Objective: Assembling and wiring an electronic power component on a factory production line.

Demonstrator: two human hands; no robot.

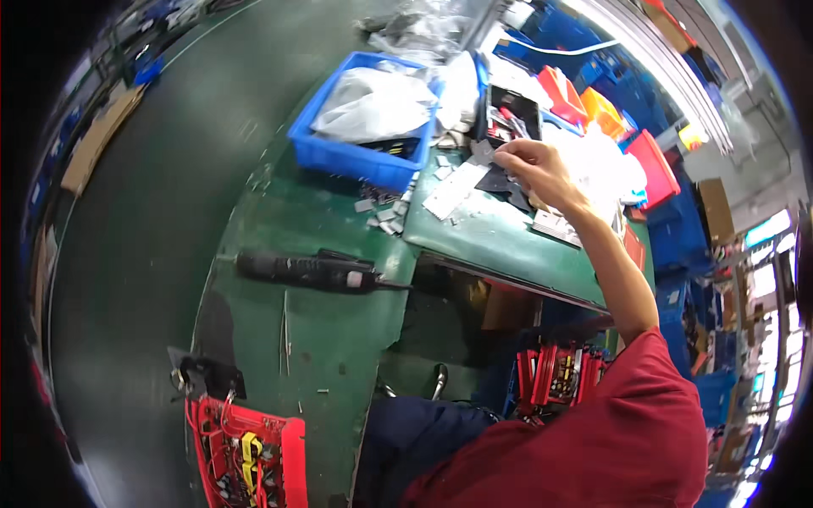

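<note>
My right hand (542, 173) reaches over the bench on the right, thumb and fingers closed in a pinch. At its fingertips is a small, flat grey piece (482, 152), which looks pinched by one edge. Just below lie a white flat strip (455, 190) and some dark flat pieces (504, 183). Several small light-grey square pieces (388, 215) are scattered between the strip and a blue bin. A black electric screwdriver (309, 271) lies across the green bench, its bit pointing right. My left hand is out of the picture.
The blue bin (360, 165) holds white plastic bags. Behind my hand stand a black box (514, 114) with red-handled tools and red and orange bins (562, 95). Red housings with wiring sit at lower left (292, 457) and beneath the bench (559, 372). A gap separates the bench sections.
</note>
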